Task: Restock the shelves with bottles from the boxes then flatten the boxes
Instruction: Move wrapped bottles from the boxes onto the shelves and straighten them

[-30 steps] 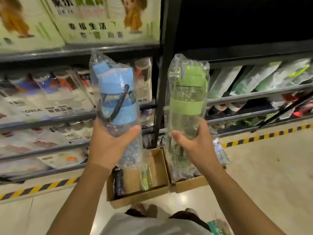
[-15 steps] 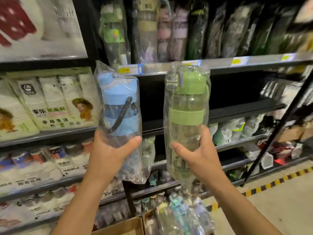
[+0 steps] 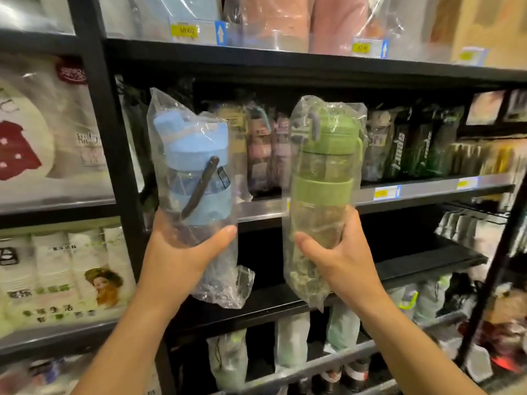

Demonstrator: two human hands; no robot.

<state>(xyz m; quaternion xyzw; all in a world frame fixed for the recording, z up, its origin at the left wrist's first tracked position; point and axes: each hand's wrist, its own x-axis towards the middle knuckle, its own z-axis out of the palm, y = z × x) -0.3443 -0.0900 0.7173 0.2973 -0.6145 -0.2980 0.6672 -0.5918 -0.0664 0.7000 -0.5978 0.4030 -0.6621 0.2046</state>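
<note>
- The left hand gripped the lower body of the blue bottle, with the thumb across the front and the fingers curled behind. The bottle stood upright in a clear bag whose loose end hung below the hand.
- The right hand gripped the green bottle the same way — upright, bagged, held low on its body.
- The two bottles were side by side but apart, raised in front of the mid shelf.
- On that shelf, behind them, stood a row of bagged bottles, some of them dark.
- Lower down, a rack held more wrapped bottles.
- Left of the black post lay white packs — printed, in plastic.
- Highest and farthest, yellow price tags lined the top shelf's edge under pink wrapped goods.
</note>
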